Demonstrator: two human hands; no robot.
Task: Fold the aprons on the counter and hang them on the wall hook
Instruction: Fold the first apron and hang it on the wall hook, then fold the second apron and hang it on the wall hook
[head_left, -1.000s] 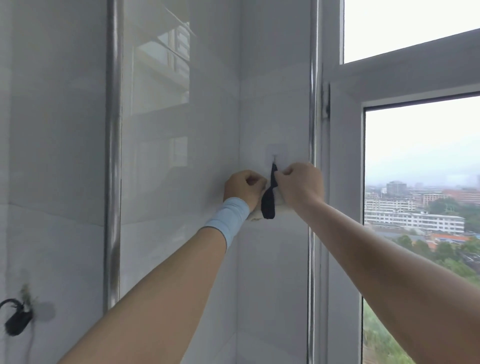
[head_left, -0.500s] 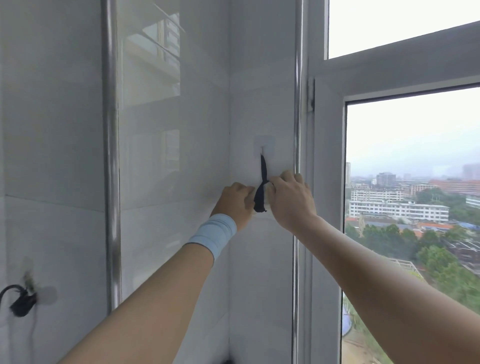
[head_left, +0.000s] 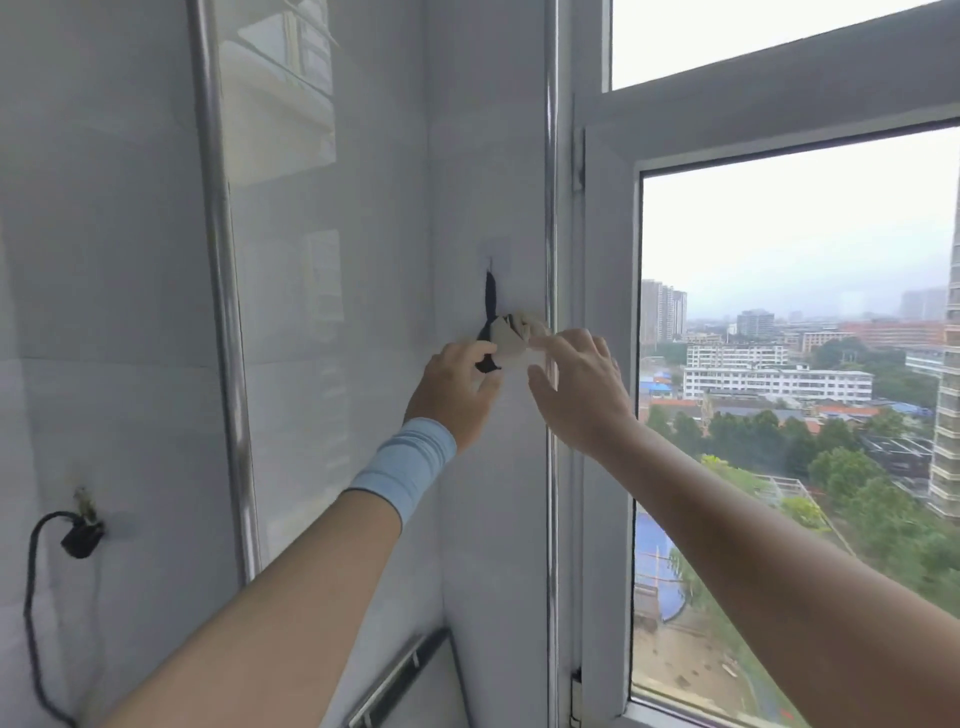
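the left grip (head_left: 454, 387) pinches the lower end of the black strap (head_left: 490, 304) between thumb and fingers. just right of it the right grip (head_left: 576, 387) is spread wide and holds nothing, its fingers close beside the bunched beige apron (head_left: 511, 338). above both, the strap runs up to the wall hook (head_left: 491, 258) on the white tile. a blue wristband (head_left: 410, 460) sits below the left grip, and a window (head_left: 779, 364) lies further right.

I've got a window (head_left: 779, 312) right of the fingers (head_left: 582, 345). Low and far left of them, a black cable (head_left: 82, 540); nearer, a steel pipe (head_left: 223, 312).
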